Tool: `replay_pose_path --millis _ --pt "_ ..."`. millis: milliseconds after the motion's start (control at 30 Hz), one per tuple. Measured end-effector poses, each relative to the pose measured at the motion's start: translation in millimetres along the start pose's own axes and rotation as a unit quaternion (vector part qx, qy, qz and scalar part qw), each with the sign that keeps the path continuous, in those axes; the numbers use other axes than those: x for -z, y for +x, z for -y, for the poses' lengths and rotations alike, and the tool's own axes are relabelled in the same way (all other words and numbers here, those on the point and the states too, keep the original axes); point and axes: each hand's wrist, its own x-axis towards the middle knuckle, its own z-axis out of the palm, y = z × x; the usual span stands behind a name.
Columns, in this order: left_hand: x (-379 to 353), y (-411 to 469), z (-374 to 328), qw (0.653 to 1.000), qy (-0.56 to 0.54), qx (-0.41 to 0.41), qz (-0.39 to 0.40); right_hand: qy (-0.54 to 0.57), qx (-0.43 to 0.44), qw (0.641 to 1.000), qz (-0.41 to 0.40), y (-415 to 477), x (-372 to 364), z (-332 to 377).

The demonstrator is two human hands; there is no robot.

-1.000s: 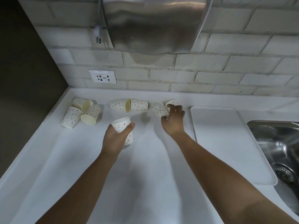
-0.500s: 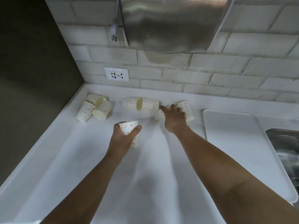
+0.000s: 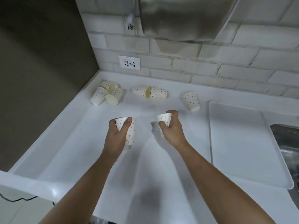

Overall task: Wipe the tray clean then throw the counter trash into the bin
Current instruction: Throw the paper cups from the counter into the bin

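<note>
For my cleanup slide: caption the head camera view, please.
Left hand and right hand each hold a dotted paper cup; six more cups sit on the counter, left of the tray.

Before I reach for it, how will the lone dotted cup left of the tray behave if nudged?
The lone cup seems to lie on its side, so a nudge would likely roll it in a curve, given its taper. Probably light: the left hand grips a matching cup single-handed. Thin paper walls may crush under a hard pinch.
</note>
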Motion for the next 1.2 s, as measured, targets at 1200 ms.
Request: replay_pose_path --millis 1200 --pt "312 -169 193 0.988 0.153 -0.010 -0.002 -0.133 -0.027 0.981 0.139 -381 -257 -40"
